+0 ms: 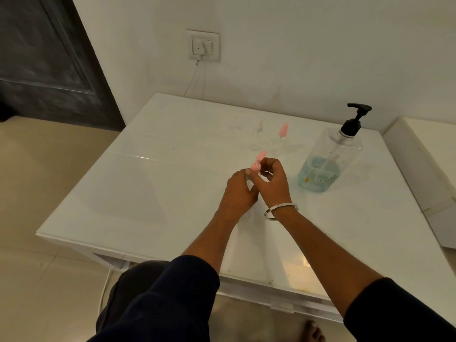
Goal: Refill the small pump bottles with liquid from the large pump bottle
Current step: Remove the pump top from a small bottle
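My left hand [240, 191] wraps the clear body of a small pump bottle [249, 180] over the middle of the white table [138, 193]. My right hand [274, 180] pinches that bottle's pink pump top [259, 162]. The bottle's body is mostly hidden by my fingers. A second small clear bottle with a pink pump [281, 139] stands farther back. Left of it stands a small clear bottle with a clear top [257, 137]. The large clear pump bottle [328, 156] with a black pump head stands to the right, holding a low layer of pale blue liquid.
The table's back edge meets a white wall with a socket and plugged-in charger [202, 45]; its cable hangs behind the table. A white cabinet [424, 169] stands close on the right. A dark door [49, 58] is at the left. My knee and bare foot are below the front edge.
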